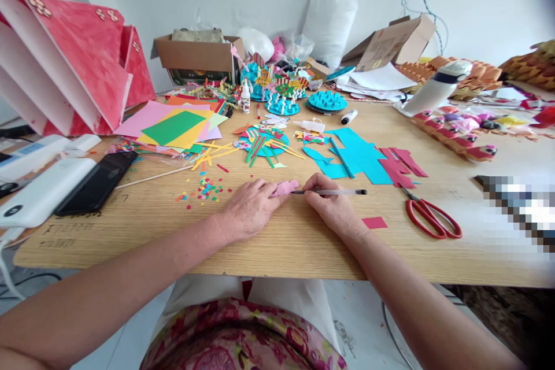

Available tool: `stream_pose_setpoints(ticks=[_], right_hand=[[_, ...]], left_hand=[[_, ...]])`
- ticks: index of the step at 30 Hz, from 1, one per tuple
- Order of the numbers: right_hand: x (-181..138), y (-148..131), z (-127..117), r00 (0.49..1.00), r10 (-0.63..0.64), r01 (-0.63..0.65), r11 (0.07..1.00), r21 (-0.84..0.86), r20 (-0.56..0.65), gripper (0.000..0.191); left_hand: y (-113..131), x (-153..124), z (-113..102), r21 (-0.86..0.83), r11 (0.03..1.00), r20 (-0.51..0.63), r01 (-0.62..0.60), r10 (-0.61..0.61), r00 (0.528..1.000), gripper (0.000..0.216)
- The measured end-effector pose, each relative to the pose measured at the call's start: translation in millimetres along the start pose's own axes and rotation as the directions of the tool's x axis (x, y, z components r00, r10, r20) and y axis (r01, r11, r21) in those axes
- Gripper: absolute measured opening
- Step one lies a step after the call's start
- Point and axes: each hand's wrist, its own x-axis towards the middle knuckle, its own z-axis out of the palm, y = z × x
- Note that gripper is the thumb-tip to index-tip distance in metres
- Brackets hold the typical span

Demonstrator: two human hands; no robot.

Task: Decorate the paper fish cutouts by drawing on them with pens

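Observation:
Near the front of the table my left hand point(248, 211) holds a small pink paper cutout point(285, 188) against the wood, fingertips at its left edge. Dark dots mark the cutout, which looks fish-shaped. My right hand point(330, 209) is closed around a pen point(349, 192) with a clear barrel and dark cap end; its tip meets the cutout's right side. Loose coloured paper dots point(208, 189) lie left of my hands. Just behind are striped paper strips point(261, 147) on a blue disc and a blue paper fish point(317, 155).
Red-handled scissors point(433, 218) and a crimson paper scrap point(375, 222) lie to the right. Blue paper sheets point(364, 153) are behind my right hand. A phone point(96, 184), stacked coloured paper point(173, 127) and a glue bottle point(245, 97) stand or lie leftward. A white bottle point(437, 87) leans at right.

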Motion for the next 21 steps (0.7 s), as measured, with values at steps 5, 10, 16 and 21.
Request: stream_pose_setpoints(ticks=[5, 10, 16, 21], right_hand=[[0.9, 1.2, 1.1, 1.0, -0.006, 0.006, 1.0, -0.007, -0.014, 0.002], [1.6, 3.3, 1.2, 0.999, -0.007, 0.006, 1.0, -0.02, -0.036, 0.001], [1.3, 2.7, 0.0, 0.999, -0.009, 0.009, 1.0, -0.02, -0.035, 0.001], [1.3, 1.8, -0.3, 0.999, -0.008, 0.007, 1.0, -0.018, -0.039, 0.001]], left_hand=[[-0.3, 0.8, -0.8, -0.002, 1.0, 0.003, 0.0, 0.0, 1.0, 0.038], [0.2, 0.5, -0.6, -0.009, 1.0, -0.008, 0.002, -0.002, 1.0, 0.042], [0.6, 0.2, -0.9, -0.01, 1.0, 0.007, 0.006, -0.006, 1.0, 0.048], [0.4, 0.2, -0.8, -0.01, 1.0, 0.015, 0.01, -0.01, 1.0, 0.048]])
